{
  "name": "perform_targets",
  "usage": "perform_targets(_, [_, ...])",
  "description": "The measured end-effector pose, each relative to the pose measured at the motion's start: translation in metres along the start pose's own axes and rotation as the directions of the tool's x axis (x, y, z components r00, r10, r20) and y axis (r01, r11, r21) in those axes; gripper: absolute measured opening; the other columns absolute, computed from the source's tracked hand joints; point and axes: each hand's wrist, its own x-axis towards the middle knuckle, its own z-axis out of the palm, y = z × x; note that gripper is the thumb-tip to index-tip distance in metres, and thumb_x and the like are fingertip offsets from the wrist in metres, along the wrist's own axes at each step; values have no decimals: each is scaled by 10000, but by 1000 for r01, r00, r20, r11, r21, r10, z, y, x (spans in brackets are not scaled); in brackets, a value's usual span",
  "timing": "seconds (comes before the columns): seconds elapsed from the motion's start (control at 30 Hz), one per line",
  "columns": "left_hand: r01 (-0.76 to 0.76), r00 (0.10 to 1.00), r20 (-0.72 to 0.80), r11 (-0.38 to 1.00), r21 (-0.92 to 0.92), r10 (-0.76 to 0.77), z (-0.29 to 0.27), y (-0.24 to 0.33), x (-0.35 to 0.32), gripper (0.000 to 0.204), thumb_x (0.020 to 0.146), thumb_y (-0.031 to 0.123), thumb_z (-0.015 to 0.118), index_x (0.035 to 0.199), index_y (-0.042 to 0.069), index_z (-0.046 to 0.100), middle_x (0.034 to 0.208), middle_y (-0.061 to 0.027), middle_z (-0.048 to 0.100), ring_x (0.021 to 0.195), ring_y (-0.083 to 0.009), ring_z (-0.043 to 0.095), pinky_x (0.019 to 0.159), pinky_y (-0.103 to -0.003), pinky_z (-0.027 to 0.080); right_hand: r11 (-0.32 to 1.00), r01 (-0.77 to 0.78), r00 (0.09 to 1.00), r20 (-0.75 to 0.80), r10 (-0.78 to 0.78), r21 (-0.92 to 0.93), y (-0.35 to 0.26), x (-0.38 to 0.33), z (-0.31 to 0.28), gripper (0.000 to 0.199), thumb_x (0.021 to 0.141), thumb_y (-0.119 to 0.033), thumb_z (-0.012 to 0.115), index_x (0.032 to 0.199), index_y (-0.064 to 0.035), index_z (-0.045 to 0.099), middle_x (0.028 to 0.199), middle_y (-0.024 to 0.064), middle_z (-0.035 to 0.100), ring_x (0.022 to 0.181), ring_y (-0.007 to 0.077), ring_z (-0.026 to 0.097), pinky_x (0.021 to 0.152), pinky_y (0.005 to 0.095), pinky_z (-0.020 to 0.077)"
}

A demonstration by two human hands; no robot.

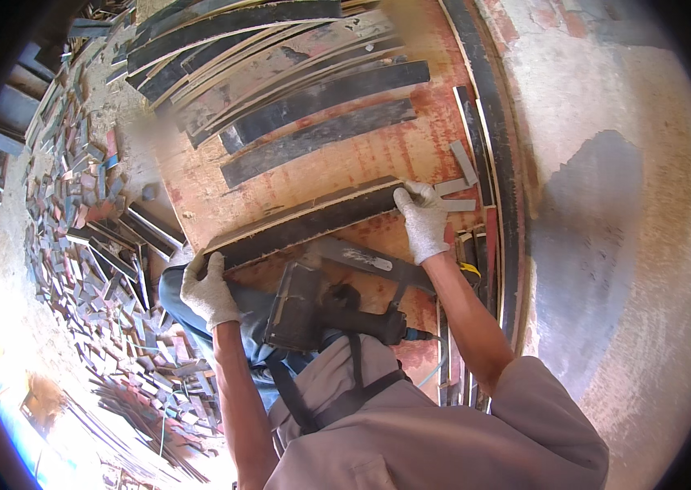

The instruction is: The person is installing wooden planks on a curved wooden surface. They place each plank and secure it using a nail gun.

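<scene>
Head view, looking down: gloved left hand [208,291] and gloved right hand [422,220] well apart, each clamped on one end of a long dark plywood strip [304,224] lying across a reddish board [378,159]; nail gun [325,314] just below.

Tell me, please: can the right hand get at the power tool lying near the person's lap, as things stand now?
Probably yes, but not at once. The right hand grips one end of the long dark strip, so it must let go first. The power tool lies uncovered just below the strip, with nothing between them.
</scene>
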Motion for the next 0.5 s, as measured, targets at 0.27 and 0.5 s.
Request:
perform_targets(0.27, [-57, 998, -33, 992, 109, 60, 3, -5, 8, 303, 779, 98, 829, 1039, -40, 756, 926, -140, 763, 836, -196, 699, 801, -326, 554, 989, 89, 996, 23, -87, -115, -10, 2, 3, 265, 926, -109, 764, 1124, 43, 674, 1034, 71, 704, 891, 117, 649, 796, 251, 545])
perform_targets(0.5, [102, 994, 31, 995, 17, -102, -2, 19, 0, 326, 824, 69, 815, 1113, -60, 736, 940, -109, 766, 821, -146, 689, 783, -283, 559, 994, 47, 999, 14, -46, -100, -3, 9, -2, 226, 908, -81, 781, 1085, 27, 693, 997, 68, 714, 866, 110, 654, 780, 249, 550])
